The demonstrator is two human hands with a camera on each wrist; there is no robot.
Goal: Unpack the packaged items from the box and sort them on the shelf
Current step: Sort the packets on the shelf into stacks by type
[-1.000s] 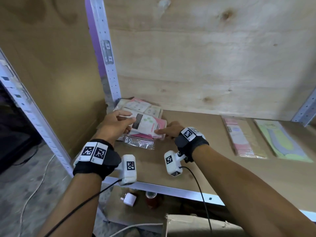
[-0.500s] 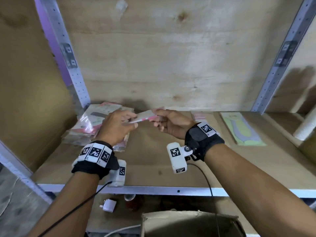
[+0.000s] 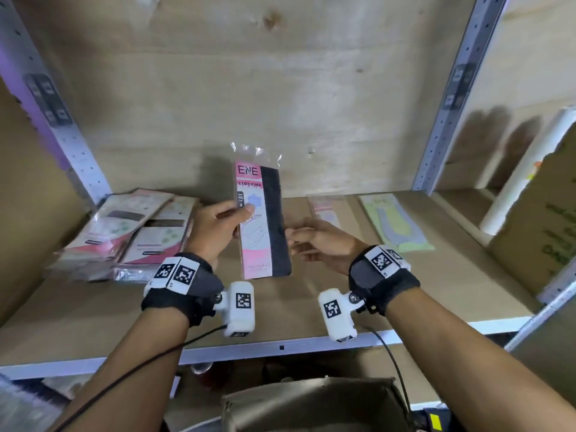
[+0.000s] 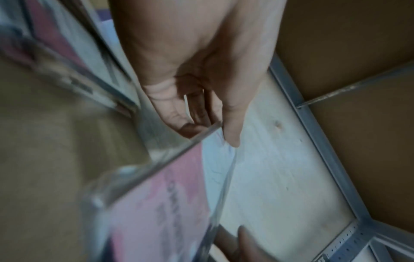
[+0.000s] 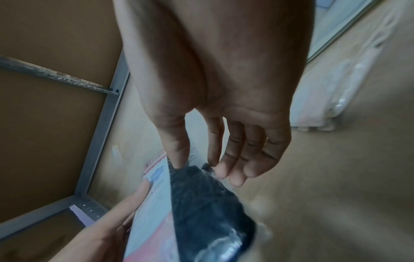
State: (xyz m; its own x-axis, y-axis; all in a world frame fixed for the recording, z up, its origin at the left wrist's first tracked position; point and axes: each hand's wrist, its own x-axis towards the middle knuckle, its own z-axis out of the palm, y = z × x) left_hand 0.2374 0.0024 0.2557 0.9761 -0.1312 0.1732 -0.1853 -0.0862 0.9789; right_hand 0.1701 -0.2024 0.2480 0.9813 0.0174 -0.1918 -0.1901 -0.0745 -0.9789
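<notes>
A pink and black stocking packet (image 3: 265,219) stands upright in the air over the shelf board (image 3: 296,310). My left hand (image 3: 218,226) grips its left edge, thumb on the front label. My right hand (image 3: 314,241) is at the packet's right edge with fairly straight fingers; in the right wrist view the thumb tip of that hand (image 5: 224,141) touches the packet (image 5: 197,203). In the left wrist view my left hand (image 4: 201,88) curls round the blurred packet (image 4: 156,203). The open cardboard box (image 3: 311,403) sits below the shelf.
A pile of similar packets (image 3: 131,232) lies at the shelf's left. A pink packet (image 3: 324,210) and a green packet (image 3: 396,222) lie flat at the back right. Metal uprights (image 3: 448,98) frame the bay. A white roll (image 3: 523,182) and carton (image 3: 536,226) stand in the neighbouring bay.
The packet has been turned from flat to upright, front facing me. My left hand now holds it, and my right hand's pinch has loosened to a touch at the edge.
</notes>
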